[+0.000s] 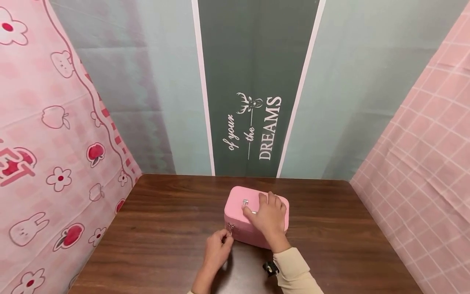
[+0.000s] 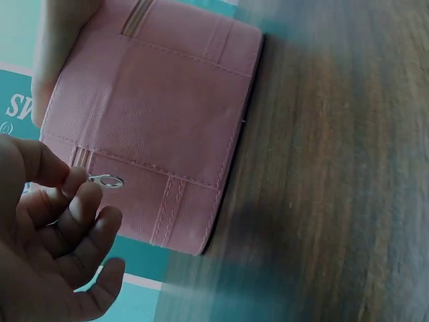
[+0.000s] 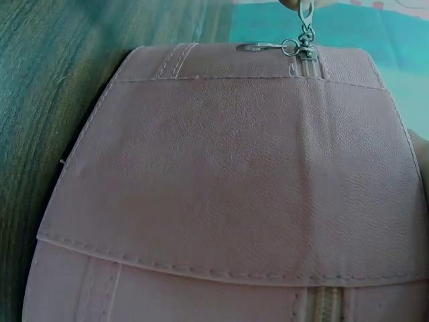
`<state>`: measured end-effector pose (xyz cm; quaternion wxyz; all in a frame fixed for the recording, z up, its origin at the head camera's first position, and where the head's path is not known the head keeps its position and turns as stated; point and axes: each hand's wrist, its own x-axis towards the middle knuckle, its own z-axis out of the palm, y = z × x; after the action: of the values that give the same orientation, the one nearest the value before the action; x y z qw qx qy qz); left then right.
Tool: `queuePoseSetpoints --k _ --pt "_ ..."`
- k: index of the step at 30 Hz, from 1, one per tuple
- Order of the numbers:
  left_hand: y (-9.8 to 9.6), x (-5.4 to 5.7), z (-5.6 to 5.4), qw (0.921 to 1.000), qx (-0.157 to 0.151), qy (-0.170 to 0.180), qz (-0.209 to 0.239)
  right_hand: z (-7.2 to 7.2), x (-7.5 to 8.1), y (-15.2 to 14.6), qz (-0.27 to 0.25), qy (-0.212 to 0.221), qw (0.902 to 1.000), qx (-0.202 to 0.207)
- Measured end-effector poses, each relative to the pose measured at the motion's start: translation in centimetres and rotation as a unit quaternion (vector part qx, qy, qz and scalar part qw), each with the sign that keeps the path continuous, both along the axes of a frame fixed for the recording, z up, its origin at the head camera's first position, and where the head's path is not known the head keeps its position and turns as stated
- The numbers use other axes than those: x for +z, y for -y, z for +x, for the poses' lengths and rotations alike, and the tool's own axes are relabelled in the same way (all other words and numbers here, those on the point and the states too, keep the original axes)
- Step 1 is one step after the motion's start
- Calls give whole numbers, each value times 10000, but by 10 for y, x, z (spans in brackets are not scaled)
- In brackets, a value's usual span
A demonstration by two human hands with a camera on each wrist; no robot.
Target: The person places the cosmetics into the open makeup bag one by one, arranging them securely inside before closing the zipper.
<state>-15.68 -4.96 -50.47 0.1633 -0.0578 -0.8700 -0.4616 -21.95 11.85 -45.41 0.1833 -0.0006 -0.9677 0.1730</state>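
A pink zippered case with stitched sides stands on the table, its lid down. At its front left corner, my left hand pinches a metal zipper pull between thumb and forefinger. A second zipper pull hangs loose beside those fingertips. My right hand rests on the right part of the lid, fingers spread over the top. Between the two stitched seams, the zipper track shows on the case's side. In the right wrist view only a bit of the right hand shows at the edge.
Under the case is a brown wood-grain table. A green and grey-blue cloth with printed words hangs behind it. Pink patterned cloths close off both sides. A small black object is at the right wrist.
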Motion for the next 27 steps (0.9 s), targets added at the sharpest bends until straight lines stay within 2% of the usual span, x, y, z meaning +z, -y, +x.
queuePoseSetpoints --k 3,5,8,10,13,16,19,22,25,27 --pt "3 3 1 9997 72 134 -187 1 1 -4 -258 -51 9994 204" --pt "5 7 2 9984 197 287 -452 3 3 -10 -640 -165 9969 427" --pt "8 15 3 9939 567 471 -825 6 8 -24 -1396 -448 9855 851" --pt "9 21 2 9916 834 459 -880 6 11 -36 -1702 -670 9776 1042" --pt "9 30 -5 9911 1133 248 -648 3 14 -55 -1833 -885 9726 1126" --pt "5 37 -16 9931 1136 213 -183 -4 15 -73 -1809 -894 9737 1057" --pt "-1 41 -26 9928 1037 387 456 -13 13 -89 -1932 -635 9736 1037" --pt "-8 43 -33 9876 1032 570 1035 -20 7 -101 -2322 -67 9669 1051" --pt "-15 42 -37 9841 1019 628 1310 -25 1 -109 -2877 689 9492 1077" --pt "-19 40 -39 9831 1002 666 1378 -27 -5 -112 -3318 1134 9301 1092"
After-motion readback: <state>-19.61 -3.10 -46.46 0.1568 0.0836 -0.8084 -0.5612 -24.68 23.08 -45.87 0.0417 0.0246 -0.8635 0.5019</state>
